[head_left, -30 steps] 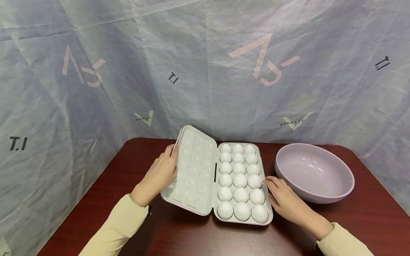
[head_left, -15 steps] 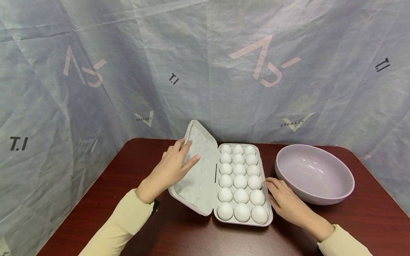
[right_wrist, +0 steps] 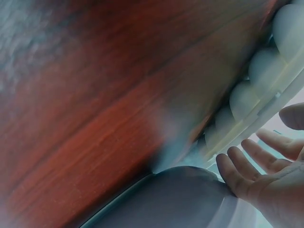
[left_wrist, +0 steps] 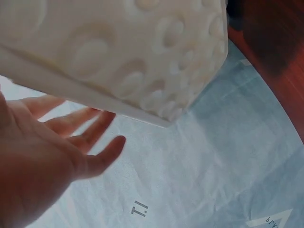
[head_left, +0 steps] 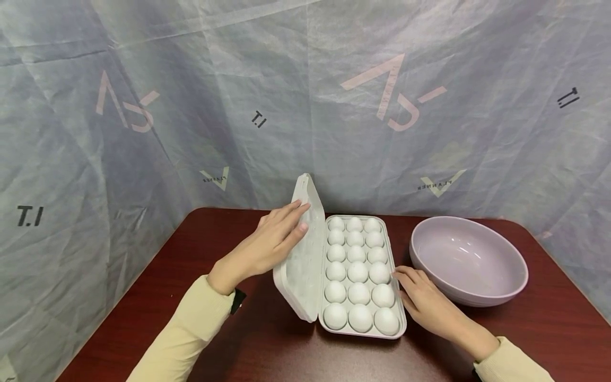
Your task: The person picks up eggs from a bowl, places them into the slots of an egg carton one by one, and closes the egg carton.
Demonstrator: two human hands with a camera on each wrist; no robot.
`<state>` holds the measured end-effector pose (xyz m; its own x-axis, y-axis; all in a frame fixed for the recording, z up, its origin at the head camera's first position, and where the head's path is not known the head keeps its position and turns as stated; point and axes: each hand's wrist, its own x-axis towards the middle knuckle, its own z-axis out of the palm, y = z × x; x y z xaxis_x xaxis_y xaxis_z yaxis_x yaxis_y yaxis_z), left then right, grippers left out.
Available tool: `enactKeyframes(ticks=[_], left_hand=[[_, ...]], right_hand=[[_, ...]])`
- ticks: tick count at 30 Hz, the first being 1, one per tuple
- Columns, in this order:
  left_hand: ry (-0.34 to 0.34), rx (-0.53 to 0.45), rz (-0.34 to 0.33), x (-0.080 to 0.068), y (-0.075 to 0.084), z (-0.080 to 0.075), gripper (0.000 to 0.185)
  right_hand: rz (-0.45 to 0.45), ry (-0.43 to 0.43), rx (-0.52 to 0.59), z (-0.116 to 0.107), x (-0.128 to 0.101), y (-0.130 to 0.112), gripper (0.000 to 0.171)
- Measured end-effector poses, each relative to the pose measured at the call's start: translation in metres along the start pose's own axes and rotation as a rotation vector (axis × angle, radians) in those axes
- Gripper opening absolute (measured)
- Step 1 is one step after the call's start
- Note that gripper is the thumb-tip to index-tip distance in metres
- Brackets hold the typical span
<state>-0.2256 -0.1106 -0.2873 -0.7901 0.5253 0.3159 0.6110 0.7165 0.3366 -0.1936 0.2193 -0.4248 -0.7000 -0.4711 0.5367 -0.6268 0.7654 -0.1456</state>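
A white egg carton lies open on the table. Its right half, the tray, holds rows of white eggs. Hinged on the left, the lid stands nearly upright, its dimpled face showing in the left wrist view. My left hand has its fingers extended against the lid's raised outer edge, thumb toward the inner side. Beside the tray's right edge is my right hand, fingertips right at the rim and fingers loosely bent, as the right wrist view of this hand also shows.
To the right of the carton, close by the right hand, stands a large pale purple bowl. The dark red wooden table ends at a grey printed fabric backdrop behind and at the sides.
The lid has swung up and to the right, from leaning back to nearly upright. My left hand has moved right with it, its grip loosening into straight fingers. The right hand stays put.
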Motion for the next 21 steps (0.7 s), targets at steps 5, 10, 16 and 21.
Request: enactKeyframes(ticks=[5,10,16,21], left_hand=[[0.011,-0.019,0.092,0.008,-0.001,0.001,0.054],[0.024,-0.048,0.183,0.018,-0.004,0.009,0.050],[0.048,-0.022,0.302,0.027,-0.006,0.023,0.047],[0.090,0.016,0.348,0.032,-0.001,0.035,0.046]], right_hand=[[-0.001,0.006,-0.005,0.001,-0.001,0.000,0.035],[-0.004,0.006,-0.015,0.001,-0.003,0.002,0.036],[-0.004,-0.003,-0.013,0.001,-0.004,0.001,0.038],[-0.002,-0.008,-0.013,-0.001,-0.004,0.001,0.038]])
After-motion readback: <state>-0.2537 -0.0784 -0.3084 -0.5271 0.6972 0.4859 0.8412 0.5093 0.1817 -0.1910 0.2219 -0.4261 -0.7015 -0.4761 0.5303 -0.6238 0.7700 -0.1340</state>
